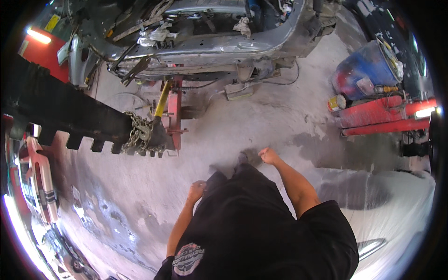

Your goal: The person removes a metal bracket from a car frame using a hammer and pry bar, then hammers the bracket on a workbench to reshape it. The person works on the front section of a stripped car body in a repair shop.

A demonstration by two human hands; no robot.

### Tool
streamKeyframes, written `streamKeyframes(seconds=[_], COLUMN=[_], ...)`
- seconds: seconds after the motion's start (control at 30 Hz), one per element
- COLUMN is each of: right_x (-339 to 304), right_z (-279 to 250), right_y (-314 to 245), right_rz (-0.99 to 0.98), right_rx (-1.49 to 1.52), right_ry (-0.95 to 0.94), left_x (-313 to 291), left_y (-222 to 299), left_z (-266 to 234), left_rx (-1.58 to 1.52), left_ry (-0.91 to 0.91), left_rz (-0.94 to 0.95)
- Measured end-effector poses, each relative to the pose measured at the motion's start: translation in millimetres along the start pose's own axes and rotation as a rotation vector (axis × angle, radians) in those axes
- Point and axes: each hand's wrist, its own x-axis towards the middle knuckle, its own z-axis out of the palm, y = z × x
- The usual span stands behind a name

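A black shirt [261,233] fills the near view. Below it the left hand [196,190] hangs curled and holds nothing. The right hand [269,155], also loosely fisted and empty, swings ahead over the concrete floor [261,116]. Well ahead and left of both hands a chain [138,135] wraps the end of a black toothed beam [70,112], beside a red stand [175,116] under the stripped car body [210,42].

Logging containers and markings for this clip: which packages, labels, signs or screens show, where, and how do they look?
Blue drum: upper right, tipped over, smeared red and white, pale label patch.
Small tin: by the drum's base, on the floor, yellow with a pale top.
Yellow tag: upper left corner, rectangular.
No screens visible.
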Motion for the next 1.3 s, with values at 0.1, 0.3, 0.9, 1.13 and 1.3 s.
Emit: streamKeyframes(seconds=[0.1, 0.3, 0.9, 1.13, 1.3], right_x=[10.0, 24.8, 19.5, 48.9, 85.9], right_z=[5.6, 8.2, 220.8, 254.7, 258.0], right_y=[0.3, -59.5, -357.0, -434.7, -461.4], right_rz=[0.006, 0.047, -0.129, -0.289, -0.182], right_rx=[0.015, -0.094, -0.149, -0.170, -0.238], right_ry=[0.012, -0.127, -0.222, -0.251, -0.292], left_x=[-9.6, -23.5, -111.3, -110.4, -64.5], left_y=[-0.7, -56.3, -313.3, -406.5, -451.2], left_z=[3.1, -22.7, -225.5, -303.3, -309.0], left_rx=[0.011, -0.097, -0.264, -0.269, -0.217], left_ry=[0.000, 0.117, 0.190, 0.233, 0.228], left_rz=[-0.006, 0.025, -0.156, -0.269, -0.022])
